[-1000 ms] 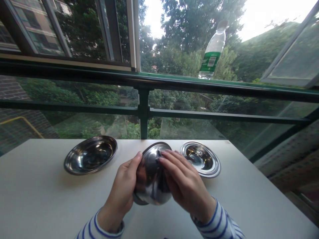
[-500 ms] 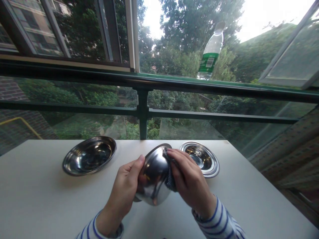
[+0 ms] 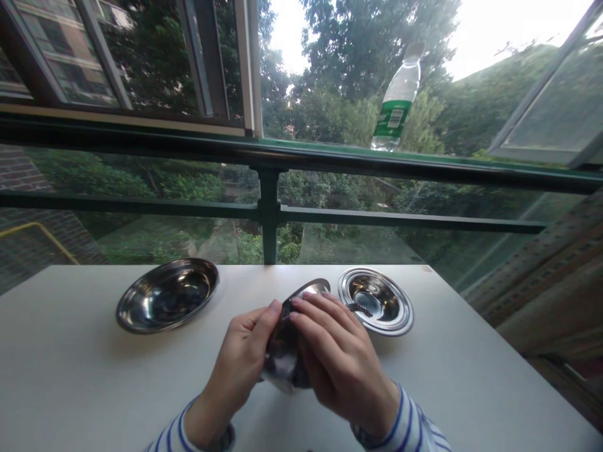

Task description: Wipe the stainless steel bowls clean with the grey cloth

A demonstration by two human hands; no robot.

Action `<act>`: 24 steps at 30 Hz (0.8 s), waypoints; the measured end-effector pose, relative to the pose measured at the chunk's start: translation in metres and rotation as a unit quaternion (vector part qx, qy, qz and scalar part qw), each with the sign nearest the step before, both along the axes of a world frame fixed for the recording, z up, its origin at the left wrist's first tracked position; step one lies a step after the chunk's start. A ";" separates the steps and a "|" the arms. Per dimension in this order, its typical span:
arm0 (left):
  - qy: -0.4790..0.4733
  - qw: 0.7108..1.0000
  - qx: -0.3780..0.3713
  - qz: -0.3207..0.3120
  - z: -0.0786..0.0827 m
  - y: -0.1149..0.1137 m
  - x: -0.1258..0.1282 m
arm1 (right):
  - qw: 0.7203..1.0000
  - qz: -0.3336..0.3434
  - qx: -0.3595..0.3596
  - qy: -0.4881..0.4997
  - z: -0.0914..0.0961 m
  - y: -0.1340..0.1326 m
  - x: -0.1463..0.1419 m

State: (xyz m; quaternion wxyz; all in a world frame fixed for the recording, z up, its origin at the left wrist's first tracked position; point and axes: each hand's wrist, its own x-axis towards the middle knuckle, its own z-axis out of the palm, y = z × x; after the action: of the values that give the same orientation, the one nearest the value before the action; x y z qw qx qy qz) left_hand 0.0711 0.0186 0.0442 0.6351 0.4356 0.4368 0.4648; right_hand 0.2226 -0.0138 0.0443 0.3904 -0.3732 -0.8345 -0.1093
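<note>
A shiny steel bowl (image 3: 284, 351) is held above the table, tilted with its rounded outside towards me. My left hand (image 3: 235, 361) grips its left edge, thumb on the outer surface and the other fingers behind. Over the bowl's outside lies my right hand (image 3: 342, 358), fingers together, pressing a dark grey cloth (image 3: 360, 309) against the metal. Most of the cloth is hidden beneath that hand; one end pokes out to the right. The bowl's right part is covered by my right fingers.
On the white table (image 3: 85, 383) a wide steel basin (image 3: 167, 300) sits to the left, and a smaller wide-rimmed steel bowl (image 3: 406, 314) to the right. Behind the table runs a green railing (image 3: 330, 158). A plastic bottle (image 3: 394, 103) with a green label stands above it.
My right hand has slid left across the bowl with the cloth, covering more of its outside. The bowl has turned slightly. My left hand keeps its grip, nearly unmoved.
</note>
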 end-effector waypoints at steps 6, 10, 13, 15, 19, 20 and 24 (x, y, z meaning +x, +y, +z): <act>0.011 1.000 -0.005 -0.010 0.001 0.002 -0.001 | 0.992 -0.022 -0.036 0.123 -0.003 0.011 0.012; -0.018 0.999 -0.036 0.021 0.002 0.001 -0.002 | 0.975 -0.035 -0.056 0.211 -0.005 0.016 0.015; -0.058 0.996 -0.054 0.027 0.003 0.002 -0.004 | 0.966 -0.050 -0.068 0.243 -0.006 0.018 0.018; -0.077 0.995 -0.060 0.027 0.004 0.003 -0.005 | 0.962 -0.064 -0.075 0.253 -0.007 0.018 0.020; -0.129 0.988 -0.065 0.050 0.005 0.010 -0.009 | 0.954 -0.091 -0.087 0.271 -0.008 0.021 0.025; -0.144 0.985 -0.065 0.065 0.006 0.012 -0.010 | 0.952 -0.097 -0.091 0.275 -0.009 0.022 0.026; -0.208 0.965 -0.079 0.137 0.011 0.017 -0.013 | 0.943 -0.111 -0.103 0.295 -0.015 0.024 0.025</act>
State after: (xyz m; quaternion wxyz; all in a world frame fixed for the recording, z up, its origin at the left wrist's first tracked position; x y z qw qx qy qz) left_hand 0.0581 0.0359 0.0551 0.6746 0.2134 0.3857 0.5921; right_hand 0.2475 0.0105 0.0290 0.5641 -0.5172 -0.6418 0.0497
